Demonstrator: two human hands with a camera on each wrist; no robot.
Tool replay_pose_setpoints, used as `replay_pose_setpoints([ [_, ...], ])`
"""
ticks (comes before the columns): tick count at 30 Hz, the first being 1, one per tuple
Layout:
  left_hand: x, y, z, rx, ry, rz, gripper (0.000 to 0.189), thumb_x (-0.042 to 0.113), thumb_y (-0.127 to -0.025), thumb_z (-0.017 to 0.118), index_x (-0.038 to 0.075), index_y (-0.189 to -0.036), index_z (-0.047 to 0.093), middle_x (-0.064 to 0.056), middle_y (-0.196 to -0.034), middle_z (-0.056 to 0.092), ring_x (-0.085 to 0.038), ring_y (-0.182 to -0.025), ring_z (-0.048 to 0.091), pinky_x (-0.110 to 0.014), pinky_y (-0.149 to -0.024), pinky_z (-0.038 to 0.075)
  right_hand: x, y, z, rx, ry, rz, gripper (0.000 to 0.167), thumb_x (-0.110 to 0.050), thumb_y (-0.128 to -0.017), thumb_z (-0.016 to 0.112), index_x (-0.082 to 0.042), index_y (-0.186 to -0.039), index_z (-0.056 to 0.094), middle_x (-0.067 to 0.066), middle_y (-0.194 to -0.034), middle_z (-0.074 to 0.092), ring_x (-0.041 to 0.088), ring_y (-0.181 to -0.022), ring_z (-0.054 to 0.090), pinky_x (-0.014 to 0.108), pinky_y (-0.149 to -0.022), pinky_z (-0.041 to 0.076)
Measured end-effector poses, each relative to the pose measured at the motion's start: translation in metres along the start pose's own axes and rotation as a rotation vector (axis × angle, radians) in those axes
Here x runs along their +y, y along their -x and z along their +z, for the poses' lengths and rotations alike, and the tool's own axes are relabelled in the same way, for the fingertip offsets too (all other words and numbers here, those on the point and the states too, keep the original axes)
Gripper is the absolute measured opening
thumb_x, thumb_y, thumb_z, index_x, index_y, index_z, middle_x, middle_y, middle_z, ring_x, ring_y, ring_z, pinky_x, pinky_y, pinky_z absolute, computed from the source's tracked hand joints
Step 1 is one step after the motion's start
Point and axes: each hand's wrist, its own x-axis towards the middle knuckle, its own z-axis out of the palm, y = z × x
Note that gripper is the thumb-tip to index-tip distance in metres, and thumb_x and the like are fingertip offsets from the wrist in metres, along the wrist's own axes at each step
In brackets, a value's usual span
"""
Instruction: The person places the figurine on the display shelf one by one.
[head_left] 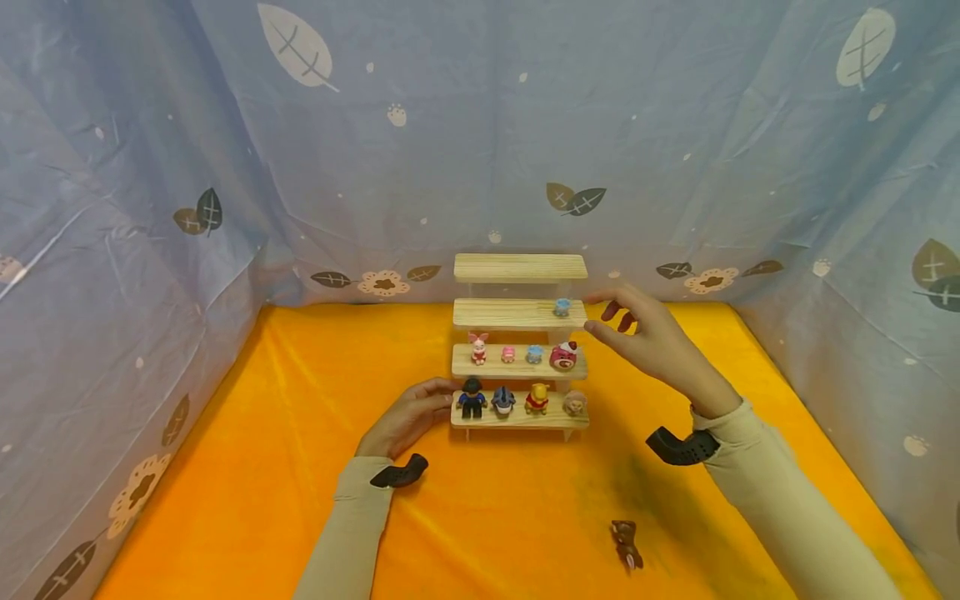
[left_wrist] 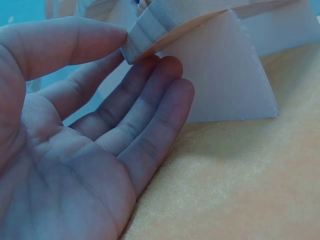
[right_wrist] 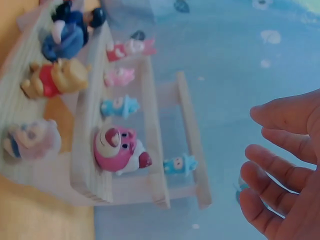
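Note:
A small wooden tiered display shelf (head_left: 517, 372) holds toy figurines on its lower three steps. My left hand (head_left: 411, 417) grips the left end of the bottom step; in the left wrist view the thumb lies at the board's edge (left_wrist: 150, 37) and the other fingers go under it. My right hand (head_left: 643, 337) hovers just right of the second step from the top, fingers spread and holding nothing. Nearest to it, a small light-blue figurine (head_left: 562, 307) stands at that step's right end. In the right wrist view, a pink bear figurine (right_wrist: 116, 150) with a white-and-red hat sits one step lower.
A brown rabbit-like figurine (head_left: 627, 545) lies on the orange cloth (head_left: 480, 517) at the front right. The bottom step bears a Pooh figurine (head_left: 537, 399), a donkey figurine (head_left: 503, 402) and others. Blue leaf-print curtains (head_left: 450, 150) close in the back and sides.

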Motion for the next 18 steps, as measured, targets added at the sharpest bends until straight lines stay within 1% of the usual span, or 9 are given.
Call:
replay_pose_setpoints([
  [4,0.0,0.0,0.0,-0.013,-0.001,0.009,0.023,0.013,-0.105,0.054,0.007,-0.126,0.061,-0.003,-0.132,0.058,-0.017,-0.119,0.061,-0.031,-0.102,0.051,-0.009,0.019,-0.002,0.019,0.018,-0.019,0.034,-0.014,-0.098,0.067,-0.012,-0.132,0.062,0.002,-0.11,0.063,0.014,-0.094,0.054,0.022,-0.077,0.048],
  [10,-0.001,0.001,0.0,-0.029,0.004,0.012,0.021,0.013,-0.105,0.052,0.01,-0.124,0.062,-0.002,-0.133,0.057,-0.016,-0.118,0.061,-0.03,-0.102,0.052,-0.019,0.044,-0.002,0.038,0.028,-0.052,0.032,-0.01,-0.096,0.069,-0.015,-0.127,0.065,-0.001,-0.106,0.065,0.005,-0.086,0.053,0.022,-0.073,0.049],
  [12,0.0,0.001,0.0,-0.03,0.001,0.008,0.022,0.013,-0.105,0.053,0.01,-0.125,0.062,-0.002,-0.134,0.057,-0.016,-0.119,0.061,-0.03,-0.102,0.052,-0.022,0.051,-0.002,0.043,0.031,-0.066,0.032,-0.009,-0.095,0.07,-0.016,-0.125,0.066,-0.004,-0.105,0.064,0.004,-0.085,0.053,0.022,-0.073,0.049],
  [16,0.0,0.001,0.0,-0.026,0.025,-0.006,0.02,0.013,-0.105,0.053,0.012,-0.123,0.063,-0.002,-0.133,0.056,-0.016,-0.118,0.061,-0.029,-0.102,0.051,-0.024,0.064,-0.002,0.052,0.031,-0.095,0.033,-0.005,-0.092,0.072,-0.017,-0.122,0.067,-0.008,-0.104,0.064,0.002,-0.085,0.053,0.021,-0.072,0.049],
  [18,0.001,0.001,-0.001,-0.027,0.034,-0.011,0.019,0.013,-0.105,0.052,0.013,-0.121,0.063,-0.002,-0.133,0.055,-0.015,-0.117,0.061,-0.029,-0.103,0.05,-0.025,0.07,-0.002,0.052,0.028,-0.091,0.034,-0.004,-0.092,0.072,-0.019,-0.122,0.067,-0.01,-0.104,0.064,0.001,-0.086,0.053,0.02,-0.072,0.048],
])
